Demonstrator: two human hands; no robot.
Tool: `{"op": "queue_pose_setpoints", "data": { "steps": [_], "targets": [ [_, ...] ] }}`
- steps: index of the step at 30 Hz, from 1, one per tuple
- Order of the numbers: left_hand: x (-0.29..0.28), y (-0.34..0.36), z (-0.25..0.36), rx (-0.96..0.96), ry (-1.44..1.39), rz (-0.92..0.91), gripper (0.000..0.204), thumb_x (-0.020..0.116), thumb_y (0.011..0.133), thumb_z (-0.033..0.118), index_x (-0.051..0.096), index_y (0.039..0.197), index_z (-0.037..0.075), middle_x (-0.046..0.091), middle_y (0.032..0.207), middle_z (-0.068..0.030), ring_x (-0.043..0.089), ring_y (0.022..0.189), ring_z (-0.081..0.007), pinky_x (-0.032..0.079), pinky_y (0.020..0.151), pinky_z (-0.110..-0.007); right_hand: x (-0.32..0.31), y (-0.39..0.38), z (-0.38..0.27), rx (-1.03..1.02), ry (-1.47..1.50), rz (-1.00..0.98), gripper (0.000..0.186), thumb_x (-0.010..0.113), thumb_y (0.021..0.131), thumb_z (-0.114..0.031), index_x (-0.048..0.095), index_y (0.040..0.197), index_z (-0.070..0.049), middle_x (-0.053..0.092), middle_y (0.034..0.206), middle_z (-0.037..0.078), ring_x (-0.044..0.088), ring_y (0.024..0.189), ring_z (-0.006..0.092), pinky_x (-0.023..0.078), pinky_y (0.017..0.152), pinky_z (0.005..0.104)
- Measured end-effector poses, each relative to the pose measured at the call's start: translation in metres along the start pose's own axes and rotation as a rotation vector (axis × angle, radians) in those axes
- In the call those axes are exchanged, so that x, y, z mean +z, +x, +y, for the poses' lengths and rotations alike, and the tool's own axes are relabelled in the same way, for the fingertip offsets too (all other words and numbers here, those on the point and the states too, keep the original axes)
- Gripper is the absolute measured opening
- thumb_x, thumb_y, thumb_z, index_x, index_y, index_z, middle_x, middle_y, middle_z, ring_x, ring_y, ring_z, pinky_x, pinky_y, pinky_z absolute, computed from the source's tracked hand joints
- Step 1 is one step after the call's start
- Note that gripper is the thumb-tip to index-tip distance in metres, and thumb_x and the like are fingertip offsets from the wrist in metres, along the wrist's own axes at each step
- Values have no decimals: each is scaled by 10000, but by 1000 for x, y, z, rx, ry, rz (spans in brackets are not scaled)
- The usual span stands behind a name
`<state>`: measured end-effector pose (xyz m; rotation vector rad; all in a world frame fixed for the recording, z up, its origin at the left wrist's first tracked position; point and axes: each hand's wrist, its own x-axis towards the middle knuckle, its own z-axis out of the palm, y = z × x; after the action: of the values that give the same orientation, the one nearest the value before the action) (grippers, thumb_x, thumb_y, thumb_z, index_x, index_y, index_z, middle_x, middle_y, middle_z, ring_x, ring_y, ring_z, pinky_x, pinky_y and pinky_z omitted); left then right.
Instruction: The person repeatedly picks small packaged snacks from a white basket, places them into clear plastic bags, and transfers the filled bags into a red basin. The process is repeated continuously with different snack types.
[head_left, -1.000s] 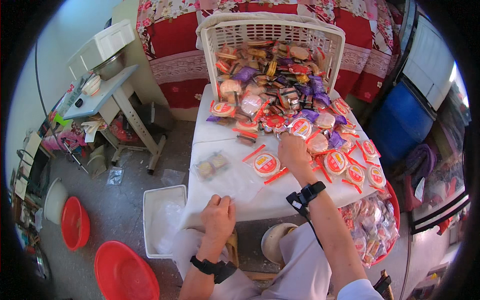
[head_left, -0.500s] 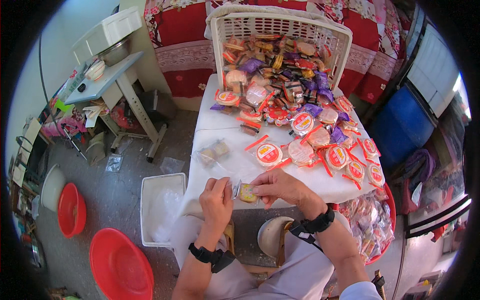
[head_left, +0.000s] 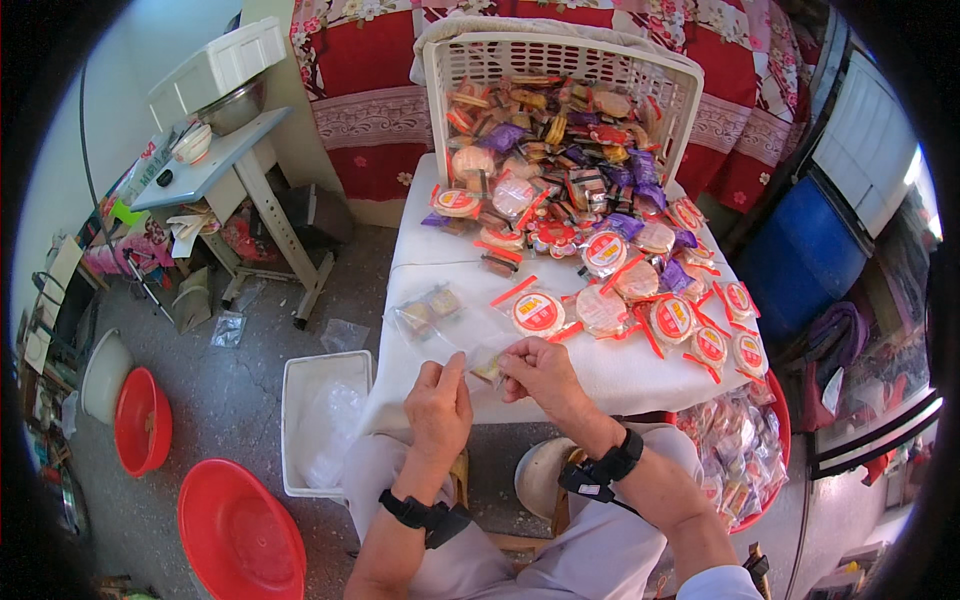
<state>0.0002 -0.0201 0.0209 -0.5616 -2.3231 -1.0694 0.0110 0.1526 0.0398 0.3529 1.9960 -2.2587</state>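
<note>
Over the near edge of the white-covered table, my left hand is closed in a pinch at the edge of clear plastic. My right hand pinches the right side of a small clear-wrapped pastry, which hangs between the two hands and is partly blurred. Just beyond my left hand, a clear bag with small yellowish wrapped pieces lies on the cloth. Round wrapped cakes with red-and-white labels and red-edged wrappers lie to the right of it.
A white slatted basket lies tipped at the back, spilling many mixed wrapped snacks. A white bin with clear bags stands left of my legs. Beside my right leg is a red tub of filled packets. Red basins stand on the left floor.
The wrapped pastry has moved slightly up and away from me, and my right hand has turned and shifted with it. My left hand has hardly moved.
</note>
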Motion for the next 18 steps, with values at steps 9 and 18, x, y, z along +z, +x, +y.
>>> {"op": "queue_pose_setpoints", "data": {
  "steps": [9, 18],
  "targets": [
    [1, -1, -2, -25, -34, -18, 303, 606, 814, -38, 625, 1109, 24, 562, 812, -160, 598, 688, -360, 479, 591, -439, 18, 1, 19, -317, 62, 141, 287, 556, 946, -24, 532, 1213, 77, 622, 1089, 107, 642, 962, 180, 586, 779, 302],
    [0, 2, -5, -57, -271, 86, 163, 583, 872, -44, 626, 1021, 8, 614, 794, -182, 633, 701, -345, 485, 600, -389, 8, -5, 3, -769, -801, 208, 314, 715, 771, -7, 601, 1063, 1, 605, 990, 153, 631, 808, 284, 524, 660, 356]
  ]
}}
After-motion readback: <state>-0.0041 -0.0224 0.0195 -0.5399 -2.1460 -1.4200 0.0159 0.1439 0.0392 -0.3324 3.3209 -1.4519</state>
